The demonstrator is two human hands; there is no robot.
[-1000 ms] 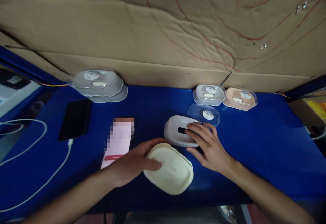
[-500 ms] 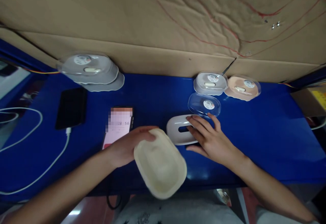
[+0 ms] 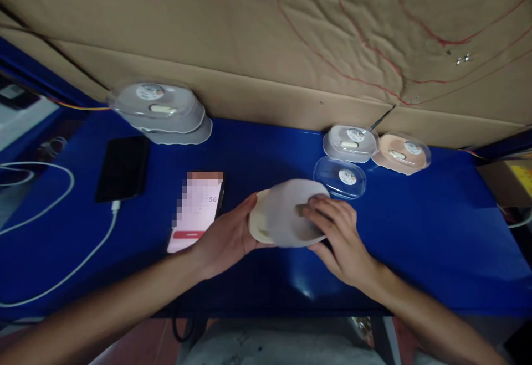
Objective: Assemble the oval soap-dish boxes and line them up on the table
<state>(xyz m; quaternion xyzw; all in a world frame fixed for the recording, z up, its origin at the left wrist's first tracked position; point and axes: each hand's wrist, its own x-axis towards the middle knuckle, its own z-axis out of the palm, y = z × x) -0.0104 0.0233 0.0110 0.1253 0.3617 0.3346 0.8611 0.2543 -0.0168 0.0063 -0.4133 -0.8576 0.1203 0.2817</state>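
My left hand (image 3: 230,232) grips a cream oval plastic box (image 3: 259,225) by its left end, above the front of the table. In my right hand (image 3: 338,232) is a whitish oval lid (image 3: 286,212), blurred, held by its right end and lying partly over the cream box. The lid's slot is partly covered by my right fingers. Just beyond them a clear oval cover (image 3: 334,175) with a round label lies on the table.
At the back right stand a grey box (image 3: 351,143) and a peach box (image 3: 403,154) with clear covers. Grey boxes (image 3: 166,113) are stacked at back left. A lit phone (image 3: 197,204) and a dark phone (image 3: 122,168) on a white cable lie left on the blue table (image 3: 432,243).
My right hand has lifted the whitish lid off the table and brought it over the cream box. My left hand has raised the box and turned it towards the lid.
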